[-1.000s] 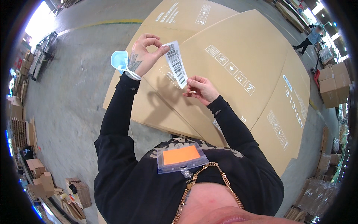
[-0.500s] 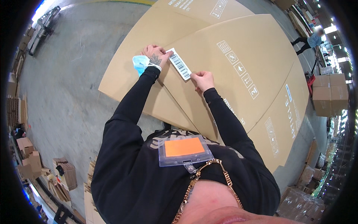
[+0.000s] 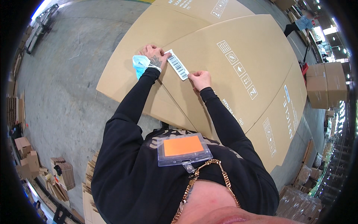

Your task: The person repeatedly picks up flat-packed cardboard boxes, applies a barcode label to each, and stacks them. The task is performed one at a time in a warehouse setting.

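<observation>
Barcode label [image 3: 177, 65], a white strip with black bars, sits a little above and left of the middle of the frame, slanting from upper left to lower right over a large brown carton [image 3: 209, 48]. Whether its whole underside touches the cardboard, I cannot tell. At its upper-left end, the left hand [image 3: 154, 53] pinches a corner, thumb over the label and fingers bent in beside it. At its lower-right end, the right hand [image 3: 200, 79] pinches the other corner between thumb and forefinger, the remaining fingers curled under and partly hidden. A pale blue face mask [image 3: 140, 66] hangs by its loop at the left wrist, and a dark tattoo [image 3: 155, 61] shows on the back of that hand.

White pictograms [image 3: 238, 69] run in a slanting row across the carton, right of the label. Both arms wear black sleeves [image 3: 128, 99]. Toward the bottom centre, an orange card [image 3: 182, 145] shows in a clear badge holder [image 3: 179, 161] on the chest, with a gold chain [image 3: 226, 177] below it. Stacked brown boxes [image 3: 326, 86] stand at the right edge, a person [image 3: 304, 23] at the upper right, and flattened cardboard [image 3: 66, 175] on the grey floor [image 3: 74, 93] at the lower left
</observation>
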The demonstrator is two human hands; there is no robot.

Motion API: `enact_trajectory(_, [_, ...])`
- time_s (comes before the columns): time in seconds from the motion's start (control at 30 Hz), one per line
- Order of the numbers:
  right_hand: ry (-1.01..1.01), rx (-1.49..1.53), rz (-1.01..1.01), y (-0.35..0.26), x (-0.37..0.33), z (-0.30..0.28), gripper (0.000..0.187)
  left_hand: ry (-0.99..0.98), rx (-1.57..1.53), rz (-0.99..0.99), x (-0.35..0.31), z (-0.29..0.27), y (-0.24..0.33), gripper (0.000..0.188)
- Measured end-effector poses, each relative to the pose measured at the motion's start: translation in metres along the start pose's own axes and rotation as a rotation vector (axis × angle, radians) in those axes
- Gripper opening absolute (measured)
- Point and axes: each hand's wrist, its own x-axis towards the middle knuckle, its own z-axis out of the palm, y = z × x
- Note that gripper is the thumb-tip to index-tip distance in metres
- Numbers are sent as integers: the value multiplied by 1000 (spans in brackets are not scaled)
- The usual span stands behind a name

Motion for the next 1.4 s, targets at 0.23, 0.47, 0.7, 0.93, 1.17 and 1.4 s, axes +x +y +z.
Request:
enact_trajectory(0.23, [52, -91, -62, 8, 6, 5, 31, 57, 9, 68, 0, 5, -3, 35])
enact_trajectory(0.47, [60, -86, -129, 15, 7, 6, 29, 109, -19, 86, 0, 8, -2, 34])
enact_trajectory(0.7, [46, -124, -66, 6, 4, 6, 30, 78, 61, 59, 1, 6, -1, 31])
enact_trajectory(0.93, [39, -174, -90, 7, 6, 5, 30, -69, 216, 48, 5, -6, 8, 36])
enact_trajectory(1.17, [-7, -242, -97, 0, 6, 3, 30, -118, 419, 123, 10, -8, 11, 56])
enact_trajectory(1.4, [-126, -59, -15, -10, 0, -8, 29, -93, 505, 250, 17, -7, -1, 88])
